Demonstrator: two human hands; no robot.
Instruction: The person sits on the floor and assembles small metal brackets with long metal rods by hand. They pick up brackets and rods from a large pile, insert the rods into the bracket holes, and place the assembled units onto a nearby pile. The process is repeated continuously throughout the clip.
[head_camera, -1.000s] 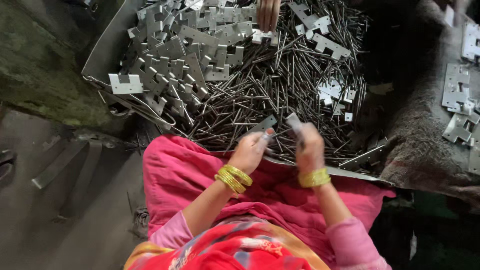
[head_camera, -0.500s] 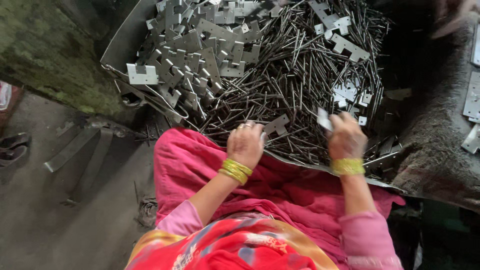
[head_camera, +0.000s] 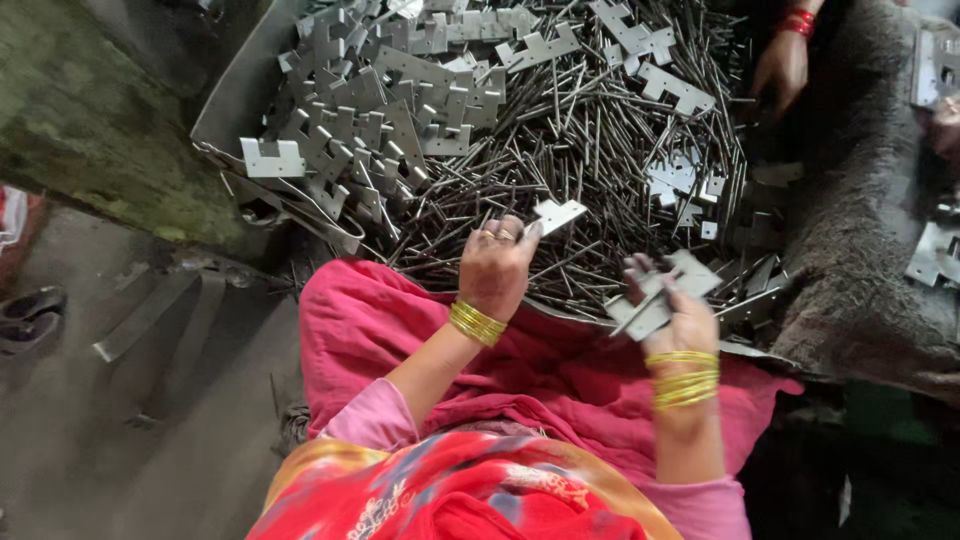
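While your right hand (head_camera: 680, 320) is closed on a flat hinge leaf with a pin (head_camera: 655, 300) at the lower right of the frame, your left hand (head_camera: 497, 265) at the centre pinches a second hinge leaf (head_camera: 557, 213) by its corner with the fingertips. That pinch looks thin; the plate sticks out up and to the right of the fingers, just above the loose pins (head_camera: 590, 150), and it could probably slip and drop among them if you turn the wrist quickly. The stamped edges may also catch your fingers. Both plates sit over the near edge of the metal tray (head_camera: 235, 100), close to the pink cloth (head_camera: 560, 370) on your lap. Piled hinge leaves (head_camera: 380, 110) fill the upper left. At the upper right, another person's hand (head_camera: 782, 65) reaches in; mind it.
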